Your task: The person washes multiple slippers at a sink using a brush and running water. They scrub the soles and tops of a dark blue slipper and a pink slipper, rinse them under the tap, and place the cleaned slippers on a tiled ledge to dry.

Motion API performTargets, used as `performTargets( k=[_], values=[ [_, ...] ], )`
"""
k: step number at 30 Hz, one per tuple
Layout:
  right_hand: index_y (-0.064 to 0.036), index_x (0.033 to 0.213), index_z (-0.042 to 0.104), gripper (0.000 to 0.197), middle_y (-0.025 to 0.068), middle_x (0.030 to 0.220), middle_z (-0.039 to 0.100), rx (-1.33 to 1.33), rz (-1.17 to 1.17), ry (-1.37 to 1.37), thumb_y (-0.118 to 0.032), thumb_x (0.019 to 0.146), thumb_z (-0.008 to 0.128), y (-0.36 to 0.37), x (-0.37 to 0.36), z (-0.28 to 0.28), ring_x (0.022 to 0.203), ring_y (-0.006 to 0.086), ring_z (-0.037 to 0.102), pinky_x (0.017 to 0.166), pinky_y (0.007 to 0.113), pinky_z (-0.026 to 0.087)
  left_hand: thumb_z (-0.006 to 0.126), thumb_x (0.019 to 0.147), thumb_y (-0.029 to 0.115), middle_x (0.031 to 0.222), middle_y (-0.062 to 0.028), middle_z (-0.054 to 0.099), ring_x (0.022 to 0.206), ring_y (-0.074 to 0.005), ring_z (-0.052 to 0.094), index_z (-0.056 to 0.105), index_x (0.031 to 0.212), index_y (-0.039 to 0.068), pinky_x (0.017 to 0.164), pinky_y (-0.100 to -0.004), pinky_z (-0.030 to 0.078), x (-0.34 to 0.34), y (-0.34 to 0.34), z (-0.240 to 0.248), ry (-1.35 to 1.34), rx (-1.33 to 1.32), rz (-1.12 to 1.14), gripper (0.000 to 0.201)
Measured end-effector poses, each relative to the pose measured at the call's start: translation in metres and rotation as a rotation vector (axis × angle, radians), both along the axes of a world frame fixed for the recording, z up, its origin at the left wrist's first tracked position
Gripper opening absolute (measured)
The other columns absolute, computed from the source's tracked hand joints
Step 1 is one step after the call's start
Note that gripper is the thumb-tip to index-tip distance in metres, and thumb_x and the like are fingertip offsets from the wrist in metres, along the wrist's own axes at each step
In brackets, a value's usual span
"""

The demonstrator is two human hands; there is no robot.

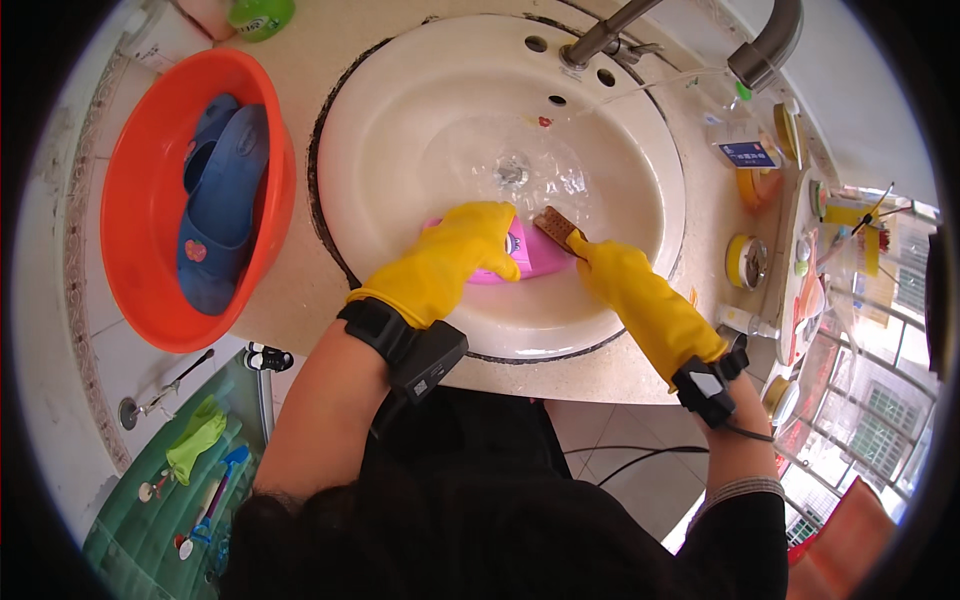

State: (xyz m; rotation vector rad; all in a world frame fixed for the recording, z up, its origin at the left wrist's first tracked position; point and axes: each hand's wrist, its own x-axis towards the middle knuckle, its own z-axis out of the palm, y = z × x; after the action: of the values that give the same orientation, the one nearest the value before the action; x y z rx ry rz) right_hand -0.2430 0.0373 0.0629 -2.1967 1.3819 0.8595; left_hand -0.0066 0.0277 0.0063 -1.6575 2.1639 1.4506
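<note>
Both my hands wear yellow rubber gloves over the white oval sink [390,150]. My left hand [460,250] is closed on a pink slipper [545,255] lying low in the near part of the basin. The glove covers much of it, and a small white and purple patch shows beside my fingers. In my right hand [610,270] is a brown scrubbing brush [556,225], gripped by its handle. Its head is tilted at the slipper's right end; whether they touch I cannot tell. Water ripples around the drain [512,172].
Left of the sink stands an orange basin [125,230] holding blue slippers [220,200]. A metal faucet [765,60] arches over the far right, with a thin stream of water. Jars and a tray [795,280] line the right side. A green bottle [262,15] stands far left.
</note>
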Motion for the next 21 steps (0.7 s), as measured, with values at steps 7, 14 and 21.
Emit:
performTargets(
  k=[7,14,21],
  values=[
    [-0.0166,0.119,0.053,0.033,0.0157,0.086,0.065,-0.025,-0.086,0.091,-0.023,0.088,0.046,0.009,-0.02,0.025,0.079,0.0378,0.062,0.069,0.047,0.048,0.082,0.052,0.038,0.109,-0.0165,0.06,0.102,-0.0349,0.058,0.05,0.118,0.005,0.081,-0.0428,0.046,-0.003,-0.003,0.0,-0.007,0.029,-0.027,0.08],
    [-0.0173,0.122,0.052,0.035,0.0166,0.084,0.065,-0.053,-0.252,-0.076,-0.023,0.088,0.047,-0.004,-0.012,-0.03,0.075,0.0363,0.063,0.066,0.045,0.049,0.083,0.052,0.037,0.113,-0.0156,0.059,0.106,-0.0342,0.056,0.05,0.119,0.007,0.082,-0.0453,0.045,-0.003,-0.001,0.014,-0.033,0.078,0.051,0.08],
    [-0.0182,0.124,0.051,0.037,0.017,0.084,0.064,-0.003,-0.065,0.045,-0.022,0.087,0.047,0.002,0.005,-0.014,0.074,0.0363,0.062,0.067,0.045,0.05,0.083,0.051,0.035,0.115,-0.0141,0.059,0.108,-0.0334,0.055,0.049,0.121,0.008,0.083,-0.0478,0.044,-0.002,-0.006,0.011,-0.033,0.112,0.022,0.083]
  ],
)
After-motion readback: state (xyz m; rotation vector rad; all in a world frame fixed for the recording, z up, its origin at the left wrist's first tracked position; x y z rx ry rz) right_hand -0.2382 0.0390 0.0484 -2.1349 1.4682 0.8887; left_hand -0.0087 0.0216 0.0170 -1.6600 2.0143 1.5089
